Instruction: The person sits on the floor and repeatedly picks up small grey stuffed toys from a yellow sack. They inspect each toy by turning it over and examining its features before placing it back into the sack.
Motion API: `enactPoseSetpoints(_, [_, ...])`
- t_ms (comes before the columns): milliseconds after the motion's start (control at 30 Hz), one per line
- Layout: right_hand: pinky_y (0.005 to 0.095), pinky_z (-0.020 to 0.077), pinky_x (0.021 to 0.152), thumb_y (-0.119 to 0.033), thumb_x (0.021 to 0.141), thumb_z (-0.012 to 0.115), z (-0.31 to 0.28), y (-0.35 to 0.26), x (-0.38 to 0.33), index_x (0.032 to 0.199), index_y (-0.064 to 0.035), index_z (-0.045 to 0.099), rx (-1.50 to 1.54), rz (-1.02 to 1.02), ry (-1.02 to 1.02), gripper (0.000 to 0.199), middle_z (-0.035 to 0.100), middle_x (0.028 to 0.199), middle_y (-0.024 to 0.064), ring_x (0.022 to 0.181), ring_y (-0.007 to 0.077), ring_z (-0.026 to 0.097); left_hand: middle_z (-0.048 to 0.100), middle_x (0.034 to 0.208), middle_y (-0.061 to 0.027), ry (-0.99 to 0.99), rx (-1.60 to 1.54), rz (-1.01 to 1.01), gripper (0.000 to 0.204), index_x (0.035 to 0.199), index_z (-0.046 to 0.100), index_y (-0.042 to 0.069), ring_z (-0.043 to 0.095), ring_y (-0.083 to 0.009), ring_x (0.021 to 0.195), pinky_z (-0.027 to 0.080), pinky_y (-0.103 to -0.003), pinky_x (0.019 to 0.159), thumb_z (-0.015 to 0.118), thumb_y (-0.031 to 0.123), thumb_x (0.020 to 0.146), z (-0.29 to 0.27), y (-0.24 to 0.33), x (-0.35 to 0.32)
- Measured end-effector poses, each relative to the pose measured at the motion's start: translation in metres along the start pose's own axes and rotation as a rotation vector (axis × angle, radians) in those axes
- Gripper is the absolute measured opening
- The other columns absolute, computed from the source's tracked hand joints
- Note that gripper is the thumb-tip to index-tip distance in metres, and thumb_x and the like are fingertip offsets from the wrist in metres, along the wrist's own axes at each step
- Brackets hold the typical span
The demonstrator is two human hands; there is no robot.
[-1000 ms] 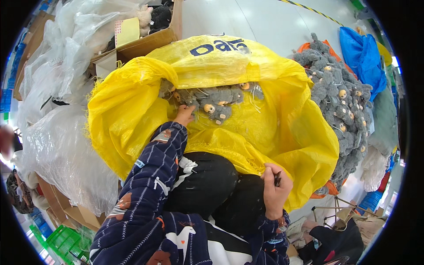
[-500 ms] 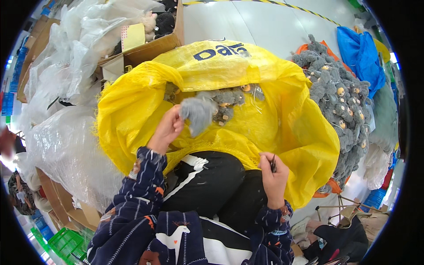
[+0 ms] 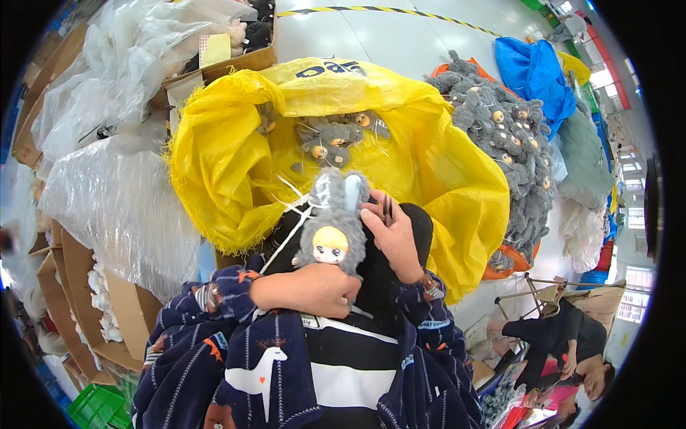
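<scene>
Upright over my lap is a grey plush bunny doll [image 3: 329, 223] with long ears and a yellow-fringed vinyl face. My left hand [image 3: 311, 289] is closed around its lower body. Beside its ear, my right hand [image 3: 394, 237] pinches a small dark pronged tool [image 3: 387, 206], tweezers-like, mostly covered by the fingers. White strings [image 3: 291, 214] hang at the doll's left side. Beyond it the yellow woven sack [image 3: 457, 207] lies open, with more grey plush dolls [image 3: 330, 136] inside.
At right, a big heap of grey plush dolls [image 3: 504, 136] rests in an orange sack. Clear plastic sheeting [image 3: 118, 207] and cardboard boxes [image 3: 118, 300] crowd the left side. A blue bag [image 3: 532, 79] sits behind the heap. Another person [image 3: 564, 336] is at the lower right.
My left hand has brought the grey doll out of the sack and down to my lap. My right hand has moved left, up to the doll's ear, still with the dark tool.
</scene>
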State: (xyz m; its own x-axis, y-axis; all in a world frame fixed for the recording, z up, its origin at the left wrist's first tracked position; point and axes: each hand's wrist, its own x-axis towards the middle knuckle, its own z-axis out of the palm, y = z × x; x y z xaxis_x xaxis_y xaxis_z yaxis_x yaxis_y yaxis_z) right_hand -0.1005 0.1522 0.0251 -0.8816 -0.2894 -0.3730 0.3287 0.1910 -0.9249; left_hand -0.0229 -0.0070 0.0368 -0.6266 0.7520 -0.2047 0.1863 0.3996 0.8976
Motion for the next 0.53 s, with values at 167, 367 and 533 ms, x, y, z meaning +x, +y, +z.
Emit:
enactPoseSetpoints(167, [0.0222, 0.043, 0.071, -0.015, 0.076, 0.069, 0.014, 0.035, -0.009, 0.116, 0.004, 0.047, 0.015, -0.033, 0.151, 0.049, 0.059, 0.091, 0.0078, 0.076, 0.0098, 0.055, 0.059, 0.063, -0.014, 0.031, 0.026, 0.095, 0.019, 0.08, 0.059, 0.003, 0.059, -0.0313, 0.061, 0.047, -0.037, 0.057, 0.06, 0.02, 0.073, 0.024, 0.004, 0.001])
enactPoseSetpoints(367, [0.0227, 0.0465, 0.069, -0.013, 0.08, 0.065, 0.005, 0.056, -0.011, 0.103, 0.0012, 0.054, 0.253, 0.065, 0.097, 0.029, 0.061, 0.089, 0.006, 0.077, 0.0108, 0.059, 0.062, 0.069, -0.0018, 0.571, -0.534, -0.194, 0.027, 0.094, 0.062, 0.0, 0.055, -0.0057, 0.063, 0.046, -0.023, 0.06, 0.055, 0.025, 0.087, 0.005, -0.038, -0.047])
enactPoseSetpoints(533, [0.0241, 0.0481, 0.07, -0.014, 0.08, 0.064, 0.012, 0.051, -0.01, 0.101, -0.0004, 0.055, 0.543, 0.183, -0.086, 0.026, 0.062, 0.088, 0.0055, 0.077, 0.0119, 0.06, 0.061, 0.097, -0.007, 0.585, -1.104, -0.148, 0.037, 0.116, 0.056, 0.003, 0.055, -0.0097, 0.087, 0.046, -0.022, 0.078, 0.054, 0.029, 0.089, 0.018, -0.07, -0.028])
